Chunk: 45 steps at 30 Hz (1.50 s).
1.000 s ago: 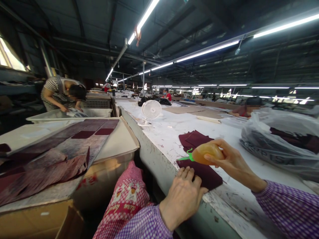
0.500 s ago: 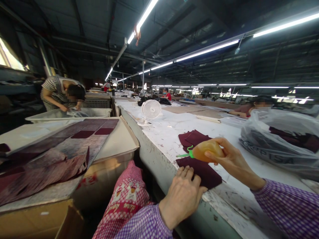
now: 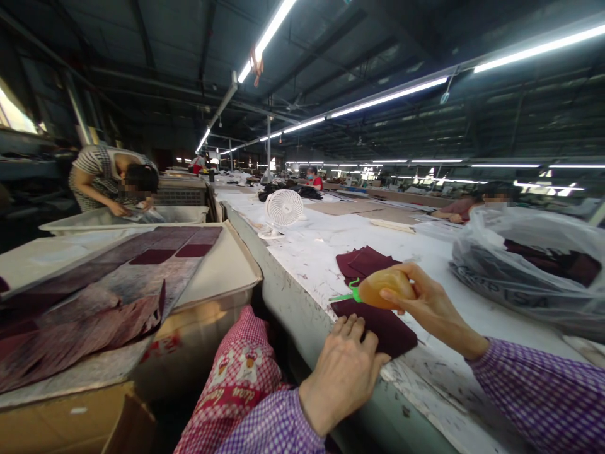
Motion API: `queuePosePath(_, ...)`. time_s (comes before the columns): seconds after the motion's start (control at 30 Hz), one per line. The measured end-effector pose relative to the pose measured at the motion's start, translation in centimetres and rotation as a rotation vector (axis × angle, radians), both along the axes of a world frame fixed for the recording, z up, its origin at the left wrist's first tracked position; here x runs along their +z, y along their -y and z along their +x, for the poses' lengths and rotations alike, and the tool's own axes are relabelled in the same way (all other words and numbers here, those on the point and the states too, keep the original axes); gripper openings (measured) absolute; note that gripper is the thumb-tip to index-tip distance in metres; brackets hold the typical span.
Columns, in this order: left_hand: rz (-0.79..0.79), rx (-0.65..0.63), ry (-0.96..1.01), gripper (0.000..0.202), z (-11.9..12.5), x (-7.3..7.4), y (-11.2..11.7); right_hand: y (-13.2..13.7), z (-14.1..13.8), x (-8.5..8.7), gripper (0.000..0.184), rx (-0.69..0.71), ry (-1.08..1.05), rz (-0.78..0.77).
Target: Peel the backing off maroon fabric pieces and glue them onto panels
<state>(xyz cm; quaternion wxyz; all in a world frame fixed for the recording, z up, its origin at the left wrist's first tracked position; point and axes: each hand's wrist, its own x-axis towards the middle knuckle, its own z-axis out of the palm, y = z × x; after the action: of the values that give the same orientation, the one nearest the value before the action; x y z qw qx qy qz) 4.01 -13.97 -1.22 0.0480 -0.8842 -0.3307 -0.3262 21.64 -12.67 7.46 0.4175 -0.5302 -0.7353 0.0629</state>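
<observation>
The right hand (image 3: pixel 428 302) holds an amber squeeze bottle (image 3: pixel 385 287) on its side, long axis near level — its green nozzle (image 3: pixel 347 294) points left, toward the near edge of the table (image 3: pixel 326 252), and hangs just above a dark maroon fabric piece (image 3: pixel 382 328). The right fingers (image 3: pixel 394 296) are wrapped round the bottle's body, thumb under, grasping it. The left hand (image 3: pixel 345 372) lies flat with its fingers spread and released, tips pressing the near corner of that maroon piece, which sits right at the table's edge beside the wrist.

Just beyond the bottle lies a small stack of maroon pieces (image 3: pixel 363 261), apart from the one under the hand. Past it the white, paint-flecked tabletop runs bare up to a small white fan (image 3: pixel 282 210), so there is open room ahead; to the right the room is closed by a clear plastic bag (image 3: pixel 524 265), which holds more dark maroon cloth.

Left of the table, across a narrow gap, stands a shallow beige tray (image 3: pixel 231 265) — a board (image 3: pixel 142 265) with maroon pieces lies across it, and ragged maroon sheets (image 3: pixel 80 321) hang over its near end. Behind it a person in a striped top (image 3: pixel 101 176) bends over a pale bin (image 3: pixel 118 219). Another person (image 3: pixel 466 205) leans on the table at far right.
</observation>
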Motion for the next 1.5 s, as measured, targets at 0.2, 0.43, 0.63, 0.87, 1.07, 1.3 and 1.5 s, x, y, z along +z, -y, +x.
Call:
queuePosePath(0.2, -0.022, -0.007, 0.006, 0.029, 0.0, 0.2, 0.1, 0.6, 0.5, 0.7, 0.037, -0.010, 0.058, -0.043)
queuePosePath(0.43, -0.018, -0.004, -0.001, 0.029, 0.0, 0.2, 0.0, 0.1, -0.4, -0.2, 0.036, -0.046, 0.011, 0.013)
queuePosePath(0.63, -0.024, -0.008, 0.003, 0.028, 0.0, 0.3, 0.0, 0.5, 0.1, 0.7, 0.036, 0.002, 0.024, -0.029)
queuePosePath(0.87, -0.035, -0.011, -0.002, 0.029, 0.0, 0.3, 0.0, 0.4, -0.9, 0.3, 0.033, -0.011, 0.072, 0.019)
queuePosePath(1.07, -0.041, -0.015, -0.007, 0.028, -0.1, 0.4, 0.1, -0.2, 0.0, -0.1, 0.040, -0.012, -0.096, -0.051)
queuePosePath(1.3, -0.056, -0.020, -0.006, 0.027, -0.1, 0.6, 0.2, 0.5, 0.6, 0.7, 0.038, -0.049, 0.002, -0.043)
queuePosePath(1.5, -0.042, -0.015, 0.001, 0.026, 0.0, 0.5, 0.1, 0.5, 0.1, 0.5, 0.036, -0.026, 0.056, 0.012)
